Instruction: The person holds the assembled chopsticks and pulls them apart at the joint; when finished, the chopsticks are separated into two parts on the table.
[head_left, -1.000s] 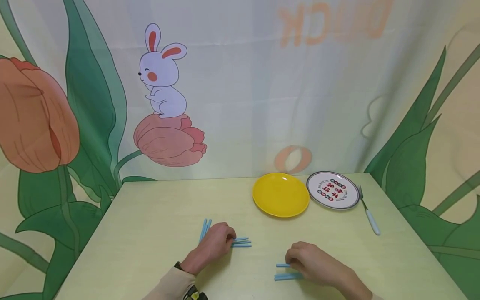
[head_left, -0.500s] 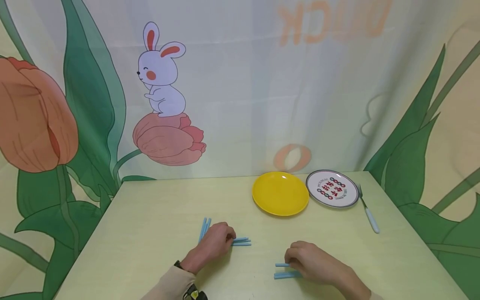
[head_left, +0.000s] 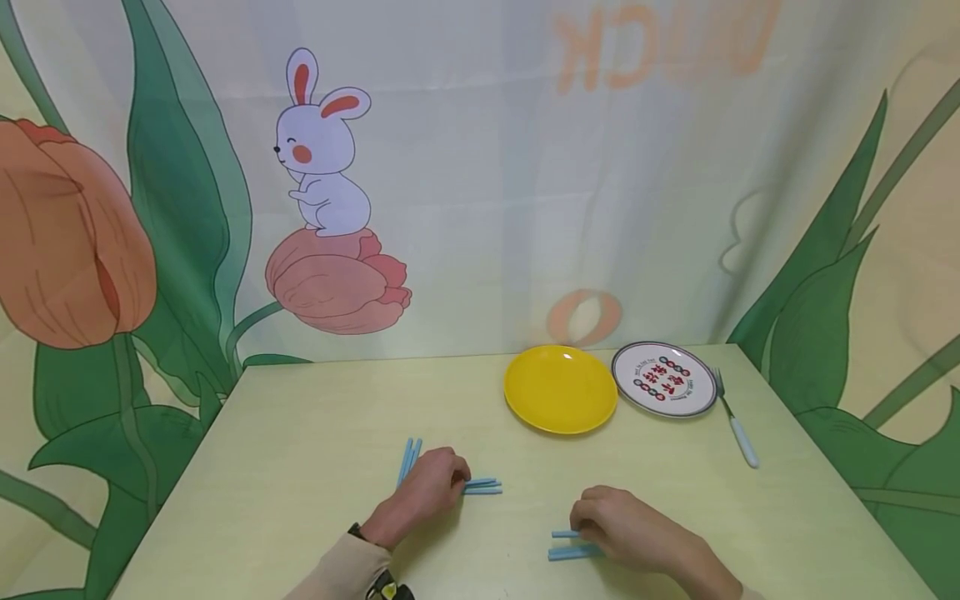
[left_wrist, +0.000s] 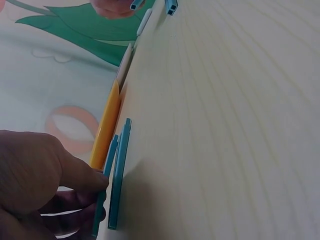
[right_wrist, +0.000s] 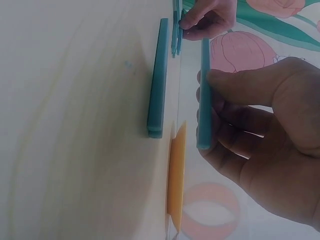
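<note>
My left hand [head_left: 431, 482] is low over the middle of the table, and in the left wrist view it pinches a slim blue stick [left_wrist: 111, 155] with a narrower tip. Beside that lie further blue sticks [left_wrist: 119, 175] on the tabletop. More blue sticks [head_left: 409, 460] fan out behind the left wrist, partly hidden by it. To the right, my right hand [head_left: 630, 527] holds one blue stick [right_wrist: 204, 110] between thumb and fingers, raised off the wood. Closer to the front, a pair of blue sticks [head_left: 574, 552] lies partly under that hand.
A yellow plate [head_left: 561, 390] is at the back of the table [head_left: 315, 425]. To its right are a white plate [head_left: 690, 396] with red lettering and a fork [head_left: 741, 436] with a pale handle. A printed curtain [head_left: 465, 208] hangs behind the table.
</note>
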